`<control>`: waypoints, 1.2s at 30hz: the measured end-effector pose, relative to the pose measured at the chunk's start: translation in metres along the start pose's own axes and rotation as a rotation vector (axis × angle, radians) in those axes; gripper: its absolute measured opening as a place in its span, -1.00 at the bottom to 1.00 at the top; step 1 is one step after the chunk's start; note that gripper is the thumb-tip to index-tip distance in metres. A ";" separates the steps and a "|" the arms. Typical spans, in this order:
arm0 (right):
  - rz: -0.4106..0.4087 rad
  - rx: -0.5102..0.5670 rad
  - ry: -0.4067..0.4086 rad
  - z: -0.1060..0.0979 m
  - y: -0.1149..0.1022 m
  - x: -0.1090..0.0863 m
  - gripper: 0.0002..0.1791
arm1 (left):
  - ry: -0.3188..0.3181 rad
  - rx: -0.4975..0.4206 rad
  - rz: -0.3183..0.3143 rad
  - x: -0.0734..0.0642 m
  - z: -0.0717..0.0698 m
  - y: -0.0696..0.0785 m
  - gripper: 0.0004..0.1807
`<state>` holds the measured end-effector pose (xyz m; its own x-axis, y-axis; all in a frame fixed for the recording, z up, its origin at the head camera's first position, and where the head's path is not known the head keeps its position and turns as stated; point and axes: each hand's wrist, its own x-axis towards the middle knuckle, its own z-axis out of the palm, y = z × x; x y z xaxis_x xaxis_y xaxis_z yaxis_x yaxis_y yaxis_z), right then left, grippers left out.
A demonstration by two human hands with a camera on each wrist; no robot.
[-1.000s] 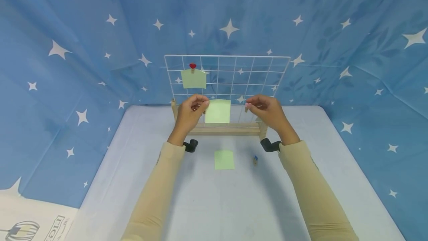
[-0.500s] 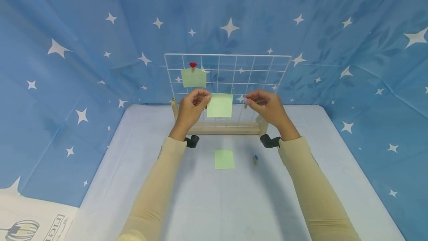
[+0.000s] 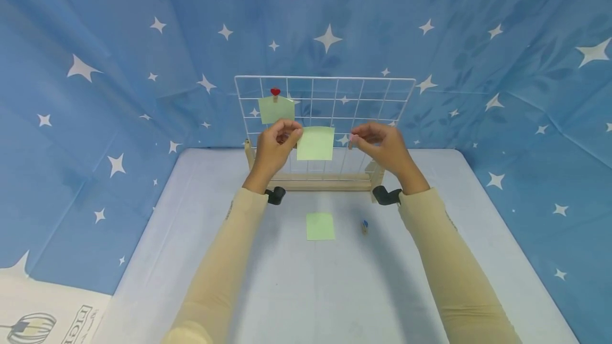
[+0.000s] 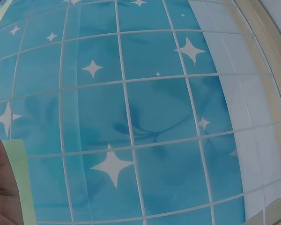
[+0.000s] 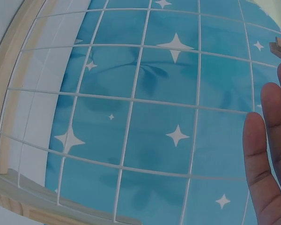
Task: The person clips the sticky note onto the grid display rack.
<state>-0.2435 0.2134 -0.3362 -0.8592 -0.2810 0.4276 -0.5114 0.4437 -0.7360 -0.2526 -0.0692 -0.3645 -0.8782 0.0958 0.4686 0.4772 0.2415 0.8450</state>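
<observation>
My left hand [image 3: 274, 145] pinches a pale green square paper note [image 3: 316, 143] by its left edge, in front of a white wire grid [image 3: 325, 77]. To the right of the note, my right hand [image 3: 382, 146] holds a small wooden clothespin [image 5: 280, 48] between thumb and fingertips; a pink bit shows at its top in the head view. Another green note [image 3: 276, 111] hangs at the grid's upper left under a clothespin with a red heart [image 3: 275, 92]. In the left wrist view, a strip of the held note [image 4: 22, 180] shows beside the fingers.
On the white table [image 3: 315, 291] lie a third green note [image 3: 320, 226] and a clothespin with a blue top [image 3: 365, 227]. The grid stands in a wooden base [image 3: 320, 186] at the table's back. Blue star-patterned cloth [image 3: 459, 25] hangs behind.
Both hands have risen along the grid. The held note has moved up and slightly right, closer to the clothespin in my right hand. Both grips are unchanged.
</observation>
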 end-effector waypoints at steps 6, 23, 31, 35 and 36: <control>-0.059 -0.028 0.011 0.003 -0.002 0.005 -0.84 | 0.024 -0.001 0.009 0.006 0.000 -0.003 -0.77; -0.070 -0.050 0.001 0.002 -0.013 0.017 -0.83 | 0.005 -0.008 0.014 0.023 0.000 -0.001 -0.76; -0.101 -0.080 0.013 0.000 -0.016 0.027 -0.83 | 0.047 -0.023 -0.007 0.028 0.002 0.003 -0.76; -0.107 -0.084 0.030 -0.001 -0.019 0.033 -0.86 | 0.090 -0.014 -0.008 0.030 0.005 0.004 -0.77; -0.106 -0.084 0.033 -0.002 -0.020 0.035 -0.86 | 0.101 -0.013 -0.008 0.031 0.005 0.004 -0.77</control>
<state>-0.2629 0.1961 -0.3058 -0.7995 -0.3031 0.5186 -0.5980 0.4827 -0.6398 -0.2779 -0.0603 -0.3483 -0.8746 -0.0038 0.4848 0.4711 0.2295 0.8517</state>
